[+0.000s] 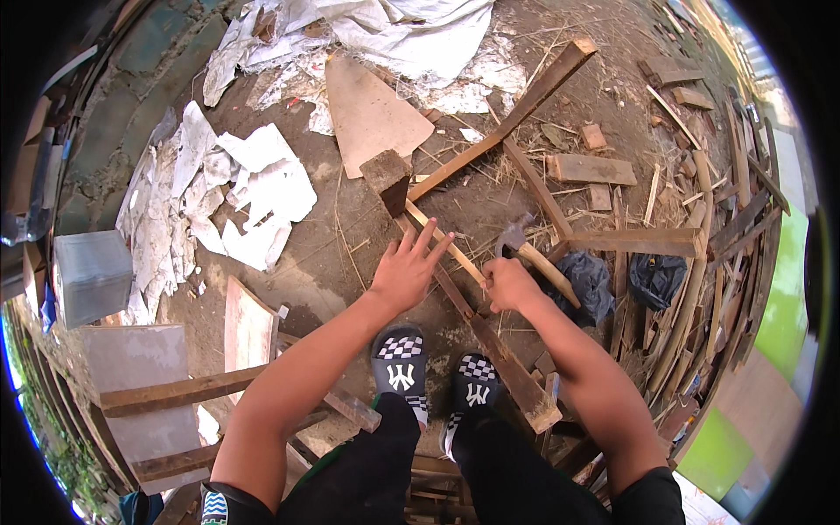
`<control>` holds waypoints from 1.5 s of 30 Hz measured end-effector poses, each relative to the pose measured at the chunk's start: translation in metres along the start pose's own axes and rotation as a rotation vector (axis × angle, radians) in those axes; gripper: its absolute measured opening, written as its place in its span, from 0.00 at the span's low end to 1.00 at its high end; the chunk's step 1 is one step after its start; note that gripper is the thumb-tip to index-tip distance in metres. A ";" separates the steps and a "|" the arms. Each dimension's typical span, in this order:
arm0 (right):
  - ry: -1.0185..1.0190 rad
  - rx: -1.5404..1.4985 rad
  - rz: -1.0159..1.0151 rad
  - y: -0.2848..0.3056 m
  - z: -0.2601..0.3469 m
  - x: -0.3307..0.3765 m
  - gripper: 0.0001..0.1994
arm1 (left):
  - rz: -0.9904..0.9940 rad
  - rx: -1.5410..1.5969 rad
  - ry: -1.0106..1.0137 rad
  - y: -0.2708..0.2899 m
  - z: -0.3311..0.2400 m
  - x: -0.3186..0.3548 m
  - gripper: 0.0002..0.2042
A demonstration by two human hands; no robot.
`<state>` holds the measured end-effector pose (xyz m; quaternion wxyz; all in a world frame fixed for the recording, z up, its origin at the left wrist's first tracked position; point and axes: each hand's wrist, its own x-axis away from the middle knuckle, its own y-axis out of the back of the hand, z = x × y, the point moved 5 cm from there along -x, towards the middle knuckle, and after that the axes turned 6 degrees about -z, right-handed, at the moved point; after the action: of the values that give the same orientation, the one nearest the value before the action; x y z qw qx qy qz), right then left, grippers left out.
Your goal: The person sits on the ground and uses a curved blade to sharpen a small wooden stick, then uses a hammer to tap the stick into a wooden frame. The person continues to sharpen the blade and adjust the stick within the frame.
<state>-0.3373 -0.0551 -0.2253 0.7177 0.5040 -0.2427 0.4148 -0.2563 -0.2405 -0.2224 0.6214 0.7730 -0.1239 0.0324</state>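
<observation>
My left hand [406,269] is open, fingers spread, over the upper part of a thin pale wooden strip [455,254]; whether it presses on the strip is unclear. At the strip's lower end my right hand [511,283] is closed, with the strip's end at its fingers. Beside the right hand lies a hammer with a worn metal head [514,233] and a wooden handle [551,273]. Below the strip runs a darker wooden beam [507,354], which meets an upright wooden block [386,179] near my left fingertips. A long beam [516,118] slants away from there to the far right.
Torn white sheeting [262,188] lies at left, near a grey box [92,276]. Beyond the block is a brown triangular board [367,114]. Black plastic bags [588,284] and scrap wood [591,169] are at right. More timber [184,391] stands by my left arm. My sandalled feet flank the work.
</observation>
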 end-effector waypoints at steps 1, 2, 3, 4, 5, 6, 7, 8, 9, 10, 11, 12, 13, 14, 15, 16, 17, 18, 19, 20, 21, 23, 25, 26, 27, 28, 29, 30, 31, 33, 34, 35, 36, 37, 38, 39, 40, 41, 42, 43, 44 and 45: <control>0.064 0.073 -0.022 0.016 0.006 0.000 0.06 | 0.009 0.033 0.030 0.002 -0.001 -0.003 0.42; 0.088 0.194 -0.103 0.033 0.011 0.000 0.07 | -0.006 0.032 0.041 0.004 -0.002 -0.005 0.43; 0.105 0.315 -0.190 0.052 0.016 0.002 0.08 | -0.024 0.033 0.045 0.010 -0.006 -0.007 0.44; 0.055 0.316 -0.237 0.070 0.016 0.000 0.09 | -0.041 0.034 0.050 0.011 -0.009 -0.008 0.44; 0.006 0.318 -0.283 0.088 0.016 -0.003 0.11 | -0.064 0.024 0.037 0.012 -0.012 -0.008 0.43; -0.014 0.353 -0.334 0.107 0.019 -0.003 0.12 | -0.088 0.014 0.023 0.012 -0.015 -0.007 0.42; -0.034 0.387 -0.387 0.124 0.019 -0.005 0.14 | -0.113 0.004 0.009 0.012 -0.018 -0.006 0.41; -0.026 0.443 -0.423 0.135 0.015 -0.010 0.14 | -0.116 0.013 0.004 0.011 -0.020 -0.006 0.42; -0.017 0.496 -0.458 0.146 0.008 -0.017 0.15 | -0.126 0.026 0.006 0.009 -0.020 -0.004 0.42; -0.010 0.551 -0.495 0.155 0.007 -0.021 0.15 | -0.139 0.040 0.007 0.009 -0.020 -0.003 0.42; 0.011 0.562 -0.483 0.159 0.006 -0.027 0.15 | -0.151 0.055 0.008 0.009 -0.020 -0.002 0.42; 0.033 0.576 -0.470 0.163 0.006 -0.033 0.15 | -0.146 0.077 0.020 0.008 -0.019 -0.001 0.42; 0.054 0.589 -0.457 0.165 0.006 -0.037 0.15 | -0.140 0.098 0.033 0.008 -0.016 0.000 0.42; 0.155 0.579 -0.459 0.165 0.006 -0.040 0.14 | -0.134 0.120 0.046 0.007 -0.013 0.001 0.42; 0.255 0.567 -0.460 0.164 0.005 -0.044 0.14 | -0.140 0.125 0.059 0.007 -0.011 0.001 0.42; 0.354 0.554 -0.461 0.161 0.004 -0.048 0.14 | -0.146 0.131 0.071 0.007 -0.009 0.001 0.42; 0.376 0.552 -0.455 0.158 0.001 -0.056 0.13 | -0.152 0.137 0.083 0.008 -0.006 0.001 0.42; 0.403 0.550 -0.449 0.156 0.004 -0.061 0.12 | -0.169 0.123 0.105 0.004 -0.001 0.001 0.42; 0.429 0.547 -0.443 0.154 0.008 -0.066 0.12 | -0.166 0.130 0.103 -0.002 0.003 0.002 0.42; 0.459 0.549 -0.463 0.152 0.012 -0.069 0.12 | -0.164 0.138 0.101 -0.007 0.007 0.003 0.41; 0.485 0.551 -0.481 0.150 0.015 -0.072 0.12 | -0.159 0.148 0.096 -0.008 0.009 0.002 0.41; 0.529 0.554 -0.515 0.146 0.023 -0.078 0.12 | -0.160 0.198 0.133 -0.009 0.013 0.002 0.40; 0.562 0.554 -0.551 0.144 0.025 -0.089 0.12 | -0.142 0.185 0.146 -0.006 0.012 -0.002 0.38; 0.565 0.562 -0.560 0.143 0.026 -0.094 0.12 | -0.122 0.148 0.142 -0.004 0.010 -0.003 0.38; 0.572 0.570 -0.568 0.142 0.027 -0.100 0.13 | -0.103 0.109 0.141 -0.004 0.009 -0.003 0.37; 0.579 0.577 -0.576 0.140 0.028 -0.106 0.13 | -0.104 0.087 0.146 -0.004 0.009 -0.004 0.37; 0.571 0.533 -0.607 0.139 0.028 -0.110 0.14 | -0.106 0.064 0.151 -0.003 0.009 -0.004 0.37; 0.559 0.491 -0.638 0.138 0.028 -0.114 0.15 | -0.108 0.046 0.153 -0.003 0.009 -0.004 0.37; 0.547 0.449 -0.668 0.138 0.027 -0.116 0.17 | -0.098 0.043 0.164 -0.004 0.008 -0.004 0.38; 0.535 0.267 -0.774 0.135 0.027 -0.117 0.18 | -0.077 0.033 0.190 -0.004 0.009 -0.003 0.38; 0.531 0.174 -0.825 0.133 0.026 -0.116 0.19 | -0.072 0.037 0.198 -0.004 0.009 -0.003 0.39; 0.504 0.108 -0.844 0.133 0.024 -0.116 0.20 | -0.066 0.041 0.207 -0.003 0.009 -0.003 0.39; 0.476 0.043 -0.861 0.131 0.020 -0.116 0.21 | -0.059 0.046 0.215 -0.005 0.010 -0.003 0.39; 0.447 -0.023 -0.877 0.128 0.016 -0.117 0.21 | -0.058 0.056 0.221 -0.006 0.010 -0.002 0.39; 0.449 -0.012 -0.900 0.125 0.014 -0.116 0.22 | -0.057 0.067 0.227 -0.007 0.011 -0.002 0.39; 0.449 -0.002 -0.928 0.123 0.008 -0.116 0.22 | -0.057 0.075 0.228 -0.006 0.011 -0.004 0.40; 0.449 0.008 -0.956 0.121 0.003 -0.116 0.23 | -0.051 0.075 0.234 -0.004 0.010 -0.003 0.40; 0.462 0.022 -0.957 0.117 -0.002 -0.115 0.23 | -0.044 0.075 0.239 -0.003 0.009 -0.001 0.40; 0.479 0.035 -0.955 0.113 -0.001 -0.112 0.23 | -0.036 0.073 0.248 -0.004 0.008 0.003 0.40; 0.494 0.047 -0.954 0.110 0.000 -0.111 0.24 | -0.035 0.066 0.250 -0.004 0.008 0.005 0.41; 0.498 0.049 -0.948 0.109 0.002 -0.111 0.24 | -0.034 0.059 0.253 -0.004 0.008 0.008 0.41; 0.500 0.050 -0.943 0.109 0.002 -0.111 0.24 | -0.033 0.052 0.253 -0.006 0.009 0.011 0.42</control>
<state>-0.4882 -0.0799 -0.2531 0.8499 0.4611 0.1982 0.1604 -0.2448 -0.2496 -0.2275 0.6124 0.7803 -0.0310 0.1228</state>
